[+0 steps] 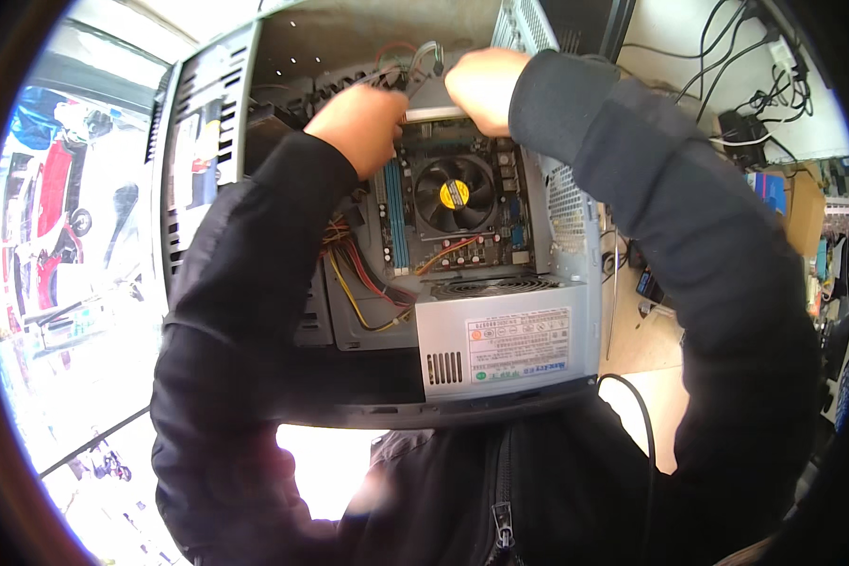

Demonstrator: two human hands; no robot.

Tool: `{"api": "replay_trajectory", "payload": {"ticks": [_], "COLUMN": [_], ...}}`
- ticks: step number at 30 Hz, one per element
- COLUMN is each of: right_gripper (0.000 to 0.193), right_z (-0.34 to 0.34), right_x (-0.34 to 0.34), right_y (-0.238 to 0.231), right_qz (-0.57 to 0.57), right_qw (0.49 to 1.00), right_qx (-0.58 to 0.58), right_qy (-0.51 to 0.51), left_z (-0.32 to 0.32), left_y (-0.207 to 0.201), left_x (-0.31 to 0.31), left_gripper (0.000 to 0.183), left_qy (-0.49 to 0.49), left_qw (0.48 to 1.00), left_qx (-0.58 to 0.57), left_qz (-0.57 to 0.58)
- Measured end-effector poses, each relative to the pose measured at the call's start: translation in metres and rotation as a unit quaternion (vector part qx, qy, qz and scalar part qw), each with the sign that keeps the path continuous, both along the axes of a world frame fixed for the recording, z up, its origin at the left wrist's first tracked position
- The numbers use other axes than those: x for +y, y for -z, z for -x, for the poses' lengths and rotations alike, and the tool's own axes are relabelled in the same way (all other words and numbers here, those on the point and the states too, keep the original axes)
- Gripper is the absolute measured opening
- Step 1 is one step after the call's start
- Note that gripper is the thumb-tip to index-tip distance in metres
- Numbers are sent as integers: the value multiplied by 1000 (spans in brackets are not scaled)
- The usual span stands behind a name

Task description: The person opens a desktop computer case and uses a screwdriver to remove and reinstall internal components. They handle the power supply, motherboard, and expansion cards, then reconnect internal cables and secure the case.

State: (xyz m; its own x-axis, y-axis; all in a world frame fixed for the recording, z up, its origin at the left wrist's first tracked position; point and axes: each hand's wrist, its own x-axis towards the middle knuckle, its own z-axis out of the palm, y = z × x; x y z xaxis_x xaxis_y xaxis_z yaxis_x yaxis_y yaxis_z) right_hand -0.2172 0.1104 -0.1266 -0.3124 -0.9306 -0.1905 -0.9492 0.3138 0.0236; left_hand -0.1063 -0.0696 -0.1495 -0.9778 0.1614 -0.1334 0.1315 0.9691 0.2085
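An opened computer case (591, 245) lies in front of me, its inside facing up. Both my hands reach into its far part. My left hand (363, 124) is closed at the left end of a flat grey part with a pale edge (431, 113), whose kind I cannot make out. My right hand (486, 91) is closed at that part's right end, its fingertips mostly hidden. Just nearer than the hands is the motherboard (514, 212), with a round black CPU fan (455, 193) and blue memory slots (398, 217) to its left.
A silver power supply (443, 330) fills the case's near right corner. Loose coloured cables (349, 283) lie left of the motherboard; thin wires (423, 61) arch beyond my hands. The perforated metal front (208, 141) stands at left. Black cords (717, 71) tangle at far right.
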Motion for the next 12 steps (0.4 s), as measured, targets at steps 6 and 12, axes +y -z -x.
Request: {"api": "replay_trajectory", "payload": {"ticks": [6, 12], "right_gripper": [15, 37], "right_z": [-2, -8], "right_x": [-2, -26], "right_y": [-8, -9], "right_qz": [-70, 14], "right_qw": [997, 987], "right_qx": [14, -137], "right_qy": [43, 79], "left_z": [9, 9], "left_y": [-1, -19], "left_x": [-14, -25], "left_gripper": [13, 22], "left_qy": [-1, -60], "left_qw": [998, 989], "left_qx": [-1, 28], "left_qz": [-62, -135]}}
